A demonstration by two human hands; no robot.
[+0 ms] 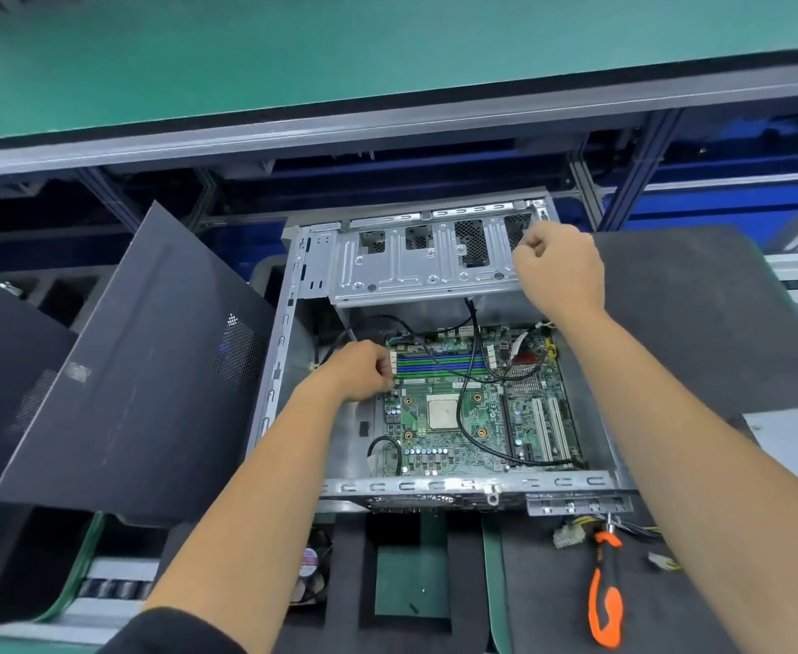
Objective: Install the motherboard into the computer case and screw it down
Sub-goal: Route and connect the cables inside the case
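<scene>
Dark foam matting (699, 295) on the workbench supports the open computer case (288, 332), with the motherboard (463, 417) lying flat inside on its floor. Left hand (364, 370) is curled at the board's left edge beside the memory slots (439, 363); what it grips cannot be determined. Right hand (559, 271) is fisted against the drive cage (415, 271), and an orange-handled screwdriver (604, 592) lies near the case front.
</scene>
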